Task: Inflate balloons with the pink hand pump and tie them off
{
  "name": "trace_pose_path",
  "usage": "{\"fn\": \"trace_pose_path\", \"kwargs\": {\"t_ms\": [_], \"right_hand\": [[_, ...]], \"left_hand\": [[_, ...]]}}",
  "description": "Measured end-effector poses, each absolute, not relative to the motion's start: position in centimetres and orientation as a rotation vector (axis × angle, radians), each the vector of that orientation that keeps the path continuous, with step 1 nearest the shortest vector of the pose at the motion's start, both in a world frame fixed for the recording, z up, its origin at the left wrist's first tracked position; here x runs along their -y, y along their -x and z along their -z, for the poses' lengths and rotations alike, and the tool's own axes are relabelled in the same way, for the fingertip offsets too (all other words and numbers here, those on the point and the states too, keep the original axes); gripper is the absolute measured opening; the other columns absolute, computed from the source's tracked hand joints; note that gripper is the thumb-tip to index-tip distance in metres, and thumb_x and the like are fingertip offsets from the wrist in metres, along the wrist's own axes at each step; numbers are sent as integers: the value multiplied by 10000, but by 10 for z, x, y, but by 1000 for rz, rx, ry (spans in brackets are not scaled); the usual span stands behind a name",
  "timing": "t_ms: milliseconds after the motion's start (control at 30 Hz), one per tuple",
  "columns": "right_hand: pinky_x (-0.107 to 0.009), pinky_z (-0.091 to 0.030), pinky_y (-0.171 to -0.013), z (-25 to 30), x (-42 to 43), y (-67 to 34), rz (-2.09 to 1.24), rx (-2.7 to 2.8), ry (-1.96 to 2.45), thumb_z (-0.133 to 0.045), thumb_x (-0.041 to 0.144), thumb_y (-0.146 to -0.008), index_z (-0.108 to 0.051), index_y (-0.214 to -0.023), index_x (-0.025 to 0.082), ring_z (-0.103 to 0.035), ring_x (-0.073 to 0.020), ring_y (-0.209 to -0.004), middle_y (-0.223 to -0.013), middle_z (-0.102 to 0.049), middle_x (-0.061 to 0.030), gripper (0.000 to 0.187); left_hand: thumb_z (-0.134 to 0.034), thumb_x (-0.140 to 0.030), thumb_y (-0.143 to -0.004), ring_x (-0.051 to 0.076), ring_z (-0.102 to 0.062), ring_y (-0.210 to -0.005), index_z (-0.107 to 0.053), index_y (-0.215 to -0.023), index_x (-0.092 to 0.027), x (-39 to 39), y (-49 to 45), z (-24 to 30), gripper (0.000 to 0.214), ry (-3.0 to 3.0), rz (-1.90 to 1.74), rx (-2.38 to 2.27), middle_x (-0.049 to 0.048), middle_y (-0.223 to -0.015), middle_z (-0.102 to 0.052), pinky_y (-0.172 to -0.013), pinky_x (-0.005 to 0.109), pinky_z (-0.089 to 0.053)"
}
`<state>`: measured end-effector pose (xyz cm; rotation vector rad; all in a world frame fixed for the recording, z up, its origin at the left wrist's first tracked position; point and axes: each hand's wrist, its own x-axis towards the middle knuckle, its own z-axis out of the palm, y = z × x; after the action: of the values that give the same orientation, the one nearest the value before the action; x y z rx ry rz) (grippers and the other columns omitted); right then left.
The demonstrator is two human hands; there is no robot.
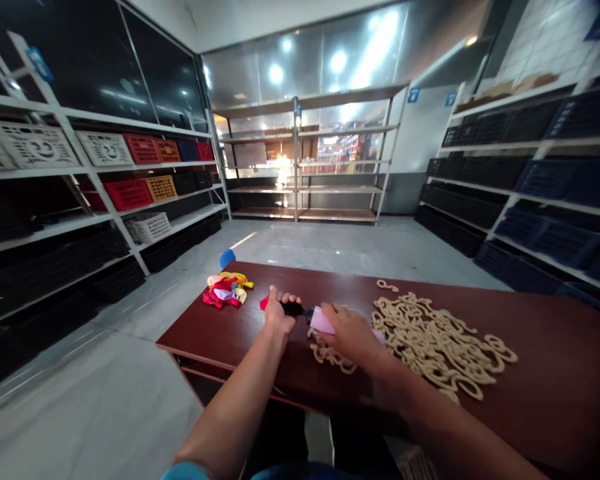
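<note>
My left hand [279, 313] is closed around the black end [294, 309] of a small pump, with a bit of red balloon [265, 303] showing beside its knuckles. My right hand [351, 333] wraps the pink barrel [321, 321] of the same pump, which lies low over the dark red table [555, 353]. A heap of long beige uninflated balloons [433, 340] spreads to the right of my right hand, and a few strands lie under it. A pile of bright coloured balloons [227, 290] sits on the table's far left corner, with a blue one [227, 258] behind it.
Shelving lines both sides: white, red and orange crates [130, 193] on the left racks, dark blue and black crates [545, 180] on the right. An open rack [300, 167] stands at the far wall. Grey floor lies to the left of the table.
</note>
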<state>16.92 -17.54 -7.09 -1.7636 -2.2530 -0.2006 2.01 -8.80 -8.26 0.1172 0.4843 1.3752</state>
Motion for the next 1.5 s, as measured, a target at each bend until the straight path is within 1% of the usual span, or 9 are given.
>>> {"fn": "trace_pose_path", "kwargs": {"t_ms": [100,233,333,433,633,1033,1233,1333,1500], "right_hand": [[-299,-368,-757,69,157,-176,214,2235,1734,-609,408,-724,-415,-1175,209,-545,-225,-945,-1060,-571,-82,530],[-271,-361,-683,72,137,-194,208,2151,1816,-572,350,-737,-486,-964,198,-571,-208,-885,-946,-601,-54,286],[-265,-351,-664,78,131,-206,221,2097,1787,-553,302,-731,-483,-915,200,-579,-200,-862,-921,-608,-46,222],[-263,-346,-649,84,127,-217,178,2056,1769,-564,312,-714,-480,-927,207,-586,-200,-861,-917,-615,-33,251],[-261,-336,-603,95,118,-241,87,1975,1848,-565,358,-713,-478,-997,217,-607,-196,-809,-906,-630,-30,329],[-271,-343,-568,111,122,-237,259,1897,1857,-523,407,-760,-491,-948,199,-612,-199,-709,-791,-638,-51,282],[-265,-321,-553,105,121,-241,193,1874,1848,-551,439,-733,-476,-981,224,-613,-198,-716,-829,-636,-24,337],[-271,-310,-540,106,118,-240,176,1894,1857,-540,425,-738,-476,-989,230,-614,-210,-715,-832,-636,-34,324],[-286,-328,-539,113,121,-234,244,1927,1860,-514,406,-747,-493,-950,210,-618,-230,-704,-794,-636,-61,283]], "left_hand": [[-496,-441,-812,107,-384,-383,-275,-535,-196,75,-22,62,430,-197,-1490,-484,-55,-433,-283,-469,290,-401],[-493,-408,-816,101,-378,-370,-258,-545,-198,54,-14,37,416,-299,-1572,-481,-59,-432,-278,-437,274,-385],[-480,-369,-820,96,-362,-348,-259,-553,-202,35,-4,22,385,-321,-1641,-571,-67,-422,-275,-421,265,-374],[-480,-339,-814,89,-358,-335,-257,-558,-201,18,5,7,367,-345,-1674,-645,-74,-411,-270,-412,252,-364],[-504,-385,-793,82,-351,-327,-288,-572,-197,0,-5,-11,362,-395,-1705,-651,-79,-422,-277,-387,236,-340],[-508,-398,-781,73,-331,-336,-237,-572,-206,40,-101,32,393,-445,-1514,-638,-80,-433,-245,-392,226,-343],[-490,-388,-795,82,-317,-331,-242,-572,-207,13,-57,-16,380,-519,-1576,-636,-77,-422,-224,-383,227,-323],[-512,-406,-783,76,-328,-341,-266,-580,-203,-1,-27,-35,378,-523,-1643,-647,-75,-435,-249,-388,219,-323],[-523,-406,-775,69,-323,-339,-267,-586,-202,9,-36,-16,377,-475,-1645,-633,-79,-435,-249,-379,202,-304]]}}
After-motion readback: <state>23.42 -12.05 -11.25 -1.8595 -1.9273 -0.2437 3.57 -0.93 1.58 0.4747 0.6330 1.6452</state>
